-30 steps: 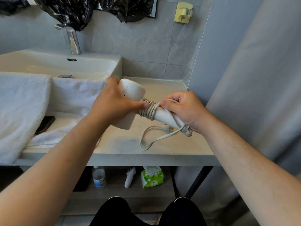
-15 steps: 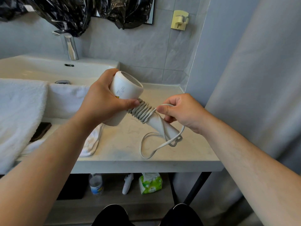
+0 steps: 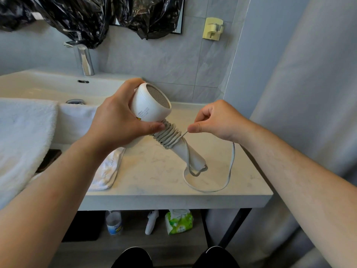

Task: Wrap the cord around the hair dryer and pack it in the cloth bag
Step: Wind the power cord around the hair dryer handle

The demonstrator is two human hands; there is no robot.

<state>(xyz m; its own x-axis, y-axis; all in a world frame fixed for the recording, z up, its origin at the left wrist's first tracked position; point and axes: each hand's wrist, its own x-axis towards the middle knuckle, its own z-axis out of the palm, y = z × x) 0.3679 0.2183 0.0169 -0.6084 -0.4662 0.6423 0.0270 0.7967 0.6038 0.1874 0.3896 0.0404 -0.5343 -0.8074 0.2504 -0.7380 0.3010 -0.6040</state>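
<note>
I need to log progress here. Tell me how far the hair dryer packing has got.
Done: several tight cord coils sit around the upper handle of the hair dryer. In hand: the left hand grips the dryer's head, and the right hand pinches the cord taut beside the coils. Left: a long slack loop lies on the counter unwound, and no cloth bag is clearly visible, so packing has not started.
</note>
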